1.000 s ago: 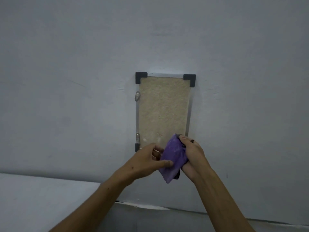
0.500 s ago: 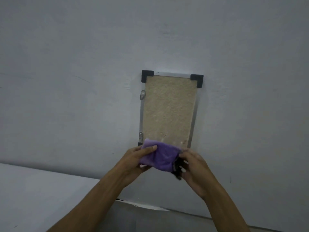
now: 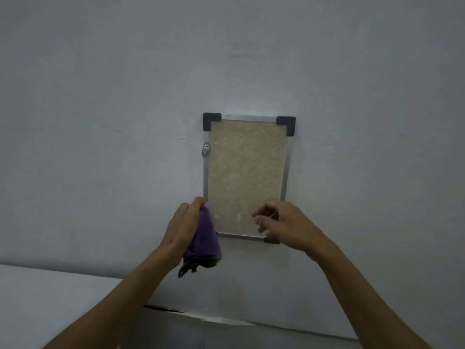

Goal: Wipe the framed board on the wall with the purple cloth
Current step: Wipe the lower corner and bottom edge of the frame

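Note:
A framed board [image 3: 246,172] with a tan cork face, a silver frame and dark corner caps hangs on the grey wall. My left hand [image 3: 182,227] grips the purple cloth [image 3: 205,239] at the board's lower left corner; the cloth hangs down from my fingers and covers that corner. My right hand [image 3: 281,224] is in front of the board's lower right part, fingers loosely curled, with nothing in it. It hides part of the right frame edge.
The grey wall [image 3: 100,122] fills most of the view. A white ledge or surface [image 3: 50,298] lies at the lower left, below the board. A metal bracket [image 3: 205,149] sits on the board's left frame edge.
My right hand has let go of the cloth and moved right. The cloth, held stretched between both hands half a second ago, now hangs from my left hand alone at the left corner.

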Available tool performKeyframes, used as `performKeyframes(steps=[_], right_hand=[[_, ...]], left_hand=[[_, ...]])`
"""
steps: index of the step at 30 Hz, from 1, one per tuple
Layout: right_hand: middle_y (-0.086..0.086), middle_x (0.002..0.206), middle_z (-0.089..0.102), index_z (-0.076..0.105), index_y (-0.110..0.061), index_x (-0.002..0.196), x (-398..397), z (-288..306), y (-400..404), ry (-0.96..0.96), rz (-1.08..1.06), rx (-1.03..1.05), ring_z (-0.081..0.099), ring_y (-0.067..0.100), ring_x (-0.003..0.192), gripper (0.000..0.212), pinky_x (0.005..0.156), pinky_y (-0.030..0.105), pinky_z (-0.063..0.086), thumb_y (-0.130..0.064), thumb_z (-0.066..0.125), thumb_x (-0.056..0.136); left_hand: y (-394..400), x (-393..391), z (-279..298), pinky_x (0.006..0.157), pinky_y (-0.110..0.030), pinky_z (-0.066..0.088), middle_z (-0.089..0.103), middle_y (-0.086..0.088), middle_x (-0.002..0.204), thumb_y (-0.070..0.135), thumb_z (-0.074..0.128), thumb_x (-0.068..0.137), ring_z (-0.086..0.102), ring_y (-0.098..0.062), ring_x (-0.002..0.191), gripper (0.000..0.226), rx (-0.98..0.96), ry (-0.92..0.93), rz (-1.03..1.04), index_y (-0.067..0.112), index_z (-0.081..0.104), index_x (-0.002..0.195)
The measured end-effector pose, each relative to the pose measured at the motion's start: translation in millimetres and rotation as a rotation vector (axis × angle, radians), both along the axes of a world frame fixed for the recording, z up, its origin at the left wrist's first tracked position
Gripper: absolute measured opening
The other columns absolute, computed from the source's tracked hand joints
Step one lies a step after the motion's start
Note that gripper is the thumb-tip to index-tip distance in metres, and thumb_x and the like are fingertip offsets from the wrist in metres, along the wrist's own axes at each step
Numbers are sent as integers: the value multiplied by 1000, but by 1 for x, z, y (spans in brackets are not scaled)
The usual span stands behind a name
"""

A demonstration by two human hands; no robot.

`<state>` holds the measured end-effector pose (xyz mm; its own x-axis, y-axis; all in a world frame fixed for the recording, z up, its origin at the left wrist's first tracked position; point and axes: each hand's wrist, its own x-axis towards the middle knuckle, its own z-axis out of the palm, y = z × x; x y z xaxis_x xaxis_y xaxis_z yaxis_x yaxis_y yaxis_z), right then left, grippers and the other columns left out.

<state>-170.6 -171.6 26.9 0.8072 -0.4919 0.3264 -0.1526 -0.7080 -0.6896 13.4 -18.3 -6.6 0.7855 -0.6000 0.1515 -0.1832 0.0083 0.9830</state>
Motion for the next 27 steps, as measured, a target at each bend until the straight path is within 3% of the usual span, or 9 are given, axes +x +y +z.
performKeyframes(steps=[2, 4, 7, 10, 16, 21, 27], right_hand=[[-9, 91, 68, 65, -25, 100, 6, 17, -8, -113, -54, -149, 67, 7, 83, 5, 71, 17, 57, -23, 61, 98], [-8, 94, 63, 63, -24, 101, 16, 37, -13, -235, -119, -312, 61, 4, 85, 8, 70, 10, 51, -18, 62, 96], [1, 109, 57, 61, -13, 109, 27, 64, -16, -380, -219, -547, 57, 13, 91, 15, 78, 23, 53, -12, 60, 95], [7, 115, 54, 59, -8, 112, 34, 87, -18, -448, -312, -786, 57, 19, 92, 20, 75, 35, 55, -10, 58, 92], [10, 119, 53, 54, -8, 117, 41, 101, -27, -434, -436, -1025, 52, 23, 103, 33, 83, 36, 48, -13, 59, 84], [12, 146, 44, 43, -6, 143, 45, 101, -34, -364, -482, -1078, 40, 27, 137, 56, 115, 38, 35, -24, 55, 92], [13, 152, 42, 37, -4, 151, 47, 95, -47, -356, -444, -1046, 33, 27, 145, 55, 121, 38, 31, -26, 49, 102]], left_hand=[[-1, 9, 6, 60, -31, 54, 62, -5, 100, 61, 50, 90, 64, -21, 81, 43, 105, -251, 52, 21, 51, 104], [-3, 16, 18, 58, -23, 49, 59, 0, 100, 49, 49, 99, 59, -13, 80, 29, 185, -531, 94, 21, 48, 105], [-6, 22, 38, 62, -25, 53, 61, 0, 98, 41, 55, 98, 60, -15, 80, 25, 181, -782, 125, 18, 51, 107], [-7, 25, 54, 67, -24, 51, 61, 2, 102, 39, 62, 95, 60, -16, 86, 29, 118, -951, 153, 16, 54, 111], [-13, 29, 89, 73, -18, 45, 69, -7, 105, 34, 70, 90, 59, -13, 88, 34, -51, -1138, 202, 10, 61, 112], [-19, 27, 112, 80, -19, 47, 70, -10, 105, 31, 72, 89, 63, -19, 92, 34, -150, -1219, 203, 6, 65, 111], [-10, 38, 66, 76, -20, 52, 68, -4, 94, 29, 73, 89, 61, -12, 81, 24, -99, -1201, 121, 11, 69, 104]])
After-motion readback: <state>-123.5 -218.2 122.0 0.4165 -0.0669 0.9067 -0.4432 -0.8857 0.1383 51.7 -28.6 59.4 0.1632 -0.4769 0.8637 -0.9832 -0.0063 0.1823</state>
